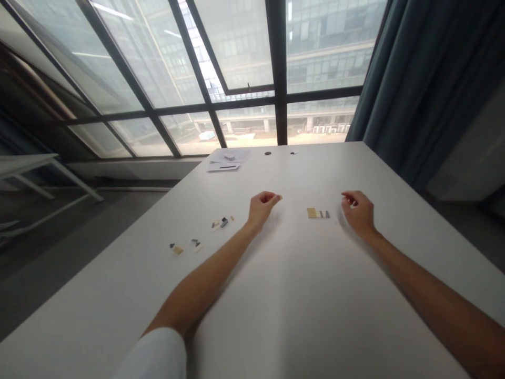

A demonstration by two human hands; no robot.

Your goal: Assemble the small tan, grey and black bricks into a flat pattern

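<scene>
My left hand (pixel 260 209) is pinched over the middle of the table. A small tan piece (pixel 281 198), probably a toy building brick, shows at its fingertips. To its right, a flat row of studded building bricks (pixel 312 213) lies on the table, tan at the left end with white and grey parts at the right. Just right of that row is my right hand (pixel 358 211), its fingers loosely curled with a gap between thumb and index, and I see nothing in them. Loose tan, white and dark grey bricks (pixel 224 222) lie left of my left forearm, with more bricks (pixel 177 250) nearer me.
The white table (pixel 315 295) runs up toward large windows. Papers (pixel 224 166) with a small white item on top lie at its far left corner. Two small dark round things (pixel 268 153) are by the far edge. A blue curtain (pixel 394 95) hangs at the right.
</scene>
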